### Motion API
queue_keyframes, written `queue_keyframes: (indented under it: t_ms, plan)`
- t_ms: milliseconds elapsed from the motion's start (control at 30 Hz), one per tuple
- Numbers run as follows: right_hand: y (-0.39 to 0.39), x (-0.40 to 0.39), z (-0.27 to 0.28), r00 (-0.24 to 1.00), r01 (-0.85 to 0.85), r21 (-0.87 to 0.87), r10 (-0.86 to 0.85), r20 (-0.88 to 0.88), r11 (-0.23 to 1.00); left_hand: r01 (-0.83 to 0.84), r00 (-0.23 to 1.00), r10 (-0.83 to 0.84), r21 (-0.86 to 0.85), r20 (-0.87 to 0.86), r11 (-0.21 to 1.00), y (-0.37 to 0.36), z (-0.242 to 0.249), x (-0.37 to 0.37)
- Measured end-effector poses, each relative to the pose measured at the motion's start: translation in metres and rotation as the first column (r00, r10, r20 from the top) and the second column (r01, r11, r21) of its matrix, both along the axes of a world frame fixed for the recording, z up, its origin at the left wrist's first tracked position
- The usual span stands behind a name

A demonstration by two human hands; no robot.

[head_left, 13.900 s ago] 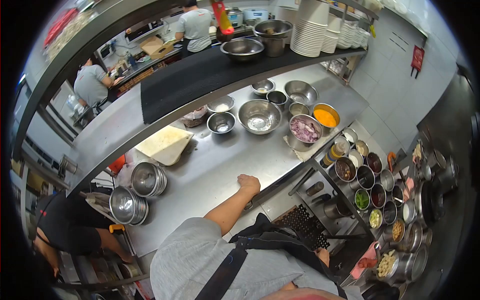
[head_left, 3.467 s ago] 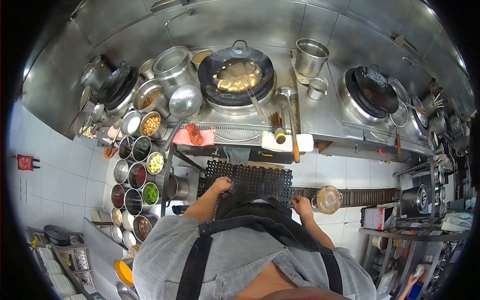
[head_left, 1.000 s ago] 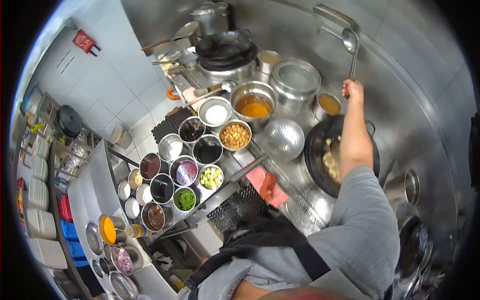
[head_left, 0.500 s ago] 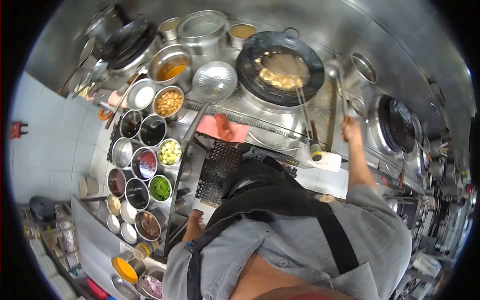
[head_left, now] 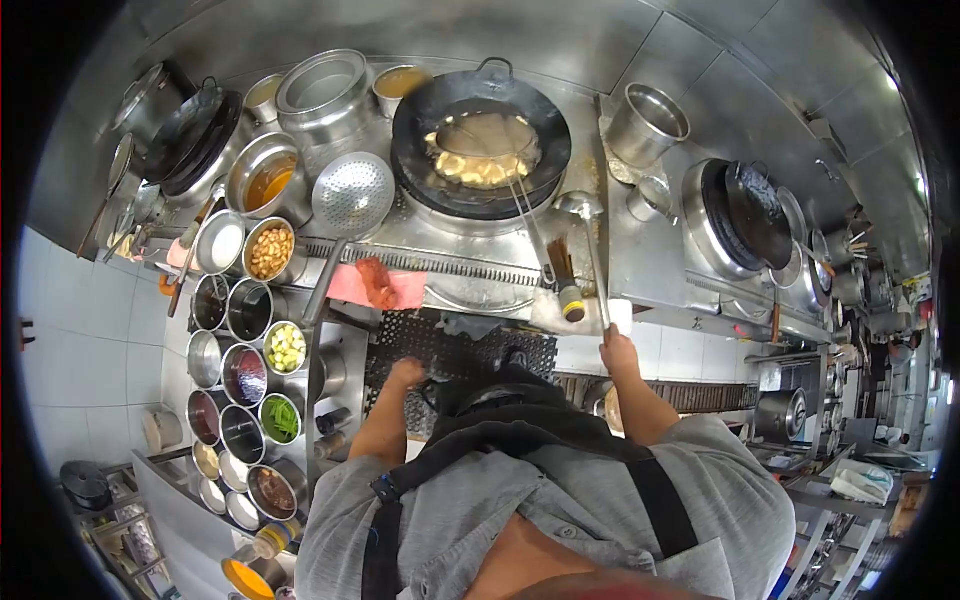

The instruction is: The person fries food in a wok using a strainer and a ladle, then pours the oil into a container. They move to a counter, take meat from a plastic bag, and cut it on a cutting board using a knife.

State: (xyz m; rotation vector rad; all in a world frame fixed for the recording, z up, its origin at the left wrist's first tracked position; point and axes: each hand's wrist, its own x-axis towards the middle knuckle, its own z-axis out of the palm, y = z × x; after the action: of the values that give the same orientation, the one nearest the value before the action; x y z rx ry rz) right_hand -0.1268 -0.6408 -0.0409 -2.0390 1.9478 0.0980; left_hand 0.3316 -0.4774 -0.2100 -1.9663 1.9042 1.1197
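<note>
My right hand [head_left: 620, 352] is closed around the handle end of a long ladle [head_left: 580, 205], whose bowl lies on the stove top just right of the wok. Inside the black wok [head_left: 415, 105], pale yellow pieces [head_left: 487, 172] sit in bubbling liquid. A wire-mesh skimmer [head_left: 480, 133] rests over them, its handle [head_left: 536, 235] reaching out over the front rim. Low beside my body and in front of the counter, my left hand [head_left: 405, 372] hangs near no tool; its fingers are too hidden to judge. Near the ladle stands a bamboo brush [head_left: 564, 275] with a yellow-banded end.
A perforated strainer [head_left: 353, 195] lies left of the wok. On a pink cloth [head_left: 408, 289] sits a reddish bundle [head_left: 376, 282]. Several metal pots of ingredients, including green vegetables [head_left: 281, 418] and nuts [head_left: 270, 250], fill the left rack. A second wok [head_left: 757, 215] stands at the right.
My right hand has drawn back toward my body, pulling the ladle down and nearer the front edge. My left hand has moved forward. The camera view has shifted.
</note>
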Motion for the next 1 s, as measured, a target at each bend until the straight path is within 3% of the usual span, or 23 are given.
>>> queue_keyframes:
  t_ms: [33, 100, 200, 233, 300, 333, 400, 467, 567, 633, 767, 833, 933, 967, 1000]
  plan:
    - [-0.008, -0.004, -0.001, 1.000, -0.019, 0.004, 0.019, -0.024, 1.000, -0.245, 0.958, 0.239, -0.018, -0.157, 0.969, -0.010, 0.003, -0.023]
    - [-0.021, -0.015, 0.007, 0.987, -0.134, -0.181, 0.147, 0.058, 0.974, -0.074, 0.991, 0.070, -0.033, -0.117, 0.997, -0.043, 0.024, -0.073]
    - [-0.045, -0.027, 0.028, 0.952, -0.128, -0.172, 0.170, 0.255, 0.977, -0.137, 0.969, 0.114, -0.096, -0.218, 0.986, -0.071, 0.021, -0.146]
    - [-0.050, -0.034, 0.027, 0.942, -0.144, -0.247, 0.210, 0.262, 0.958, -0.121, 0.968, 0.084, -0.147, -0.235, 0.982, -0.078, 0.031, -0.168]
    - [-0.055, -0.045, 0.037, 0.935, -0.161, -0.221, 0.221, 0.278, 0.962, -0.132, 0.960, 0.075, -0.199, -0.270, 0.971, -0.094, 0.031, -0.201]
    - [-0.055, -0.053, 0.044, 0.928, -0.155, -0.195, 0.210, 0.306, 0.968, -0.124, 0.970, 0.091, -0.137, -0.225, 0.983, -0.104, 0.027, -0.217]
    - [-0.055, -0.072, 0.052, 0.944, -0.232, -0.168, 0.264, 0.200, 0.958, -0.137, 0.974, 0.120, -0.078, -0.194, 0.987, -0.122, 0.022, -0.241]
    - [-0.057, -0.100, 0.047, 0.937, -0.283, -0.160, 0.308, 0.164, 0.946, -0.030, 0.982, 0.037, 0.043, -0.186, 0.999, -0.134, 0.025, -0.247]
    - [-0.063, -0.117, 0.055, 0.942, -0.234, -0.100, 0.251, 0.221, 0.967, -0.109, 0.987, 0.116, 0.066, -0.115, 0.992, -0.131, -0.015, -0.270]
    - [-0.062, -0.120, 0.063, 0.961, -0.110, -0.049, 0.119, 0.248, 0.993, -0.156, 0.985, 0.160, 0.062, -0.062, 0.986, -0.130, -0.034, -0.281]
    - [-0.063, -0.081, 0.087, 0.900, -0.176, -0.043, 0.179, 0.399, 0.983, -0.085, 0.996, 0.083, 0.081, 0.026, 0.993, -0.144, -0.049, -0.286]
    - [-0.069, -0.052, 0.098, 0.855, -0.266, -0.072, 0.269, 0.443, 0.961, -0.079, 0.989, 0.043, 0.261, 0.142, 0.962, -0.158, -0.032, -0.292]
    - [-0.085, -0.008, 0.106, 0.794, -0.370, -0.124, 0.382, 0.473, 0.921, -0.123, 0.990, 0.103, 0.241, 0.091, 0.963, -0.160, -0.037, -0.296]
    - [-0.090, 0.011, 0.108, 0.754, -0.407, -0.154, 0.426, 0.500, 0.900, -0.105, 0.994, 0.089, 0.293, 0.067, 0.950, -0.160, -0.013, -0.287]
    - [-0.092, 0.036, 0.124, 0.750, -0.441, -0.196, 0.479, 0.457, 0.876, -0.035, 0.999, 0.029, 0.146, 0.040, 0.989, -0.149, -0.016, -0.279]
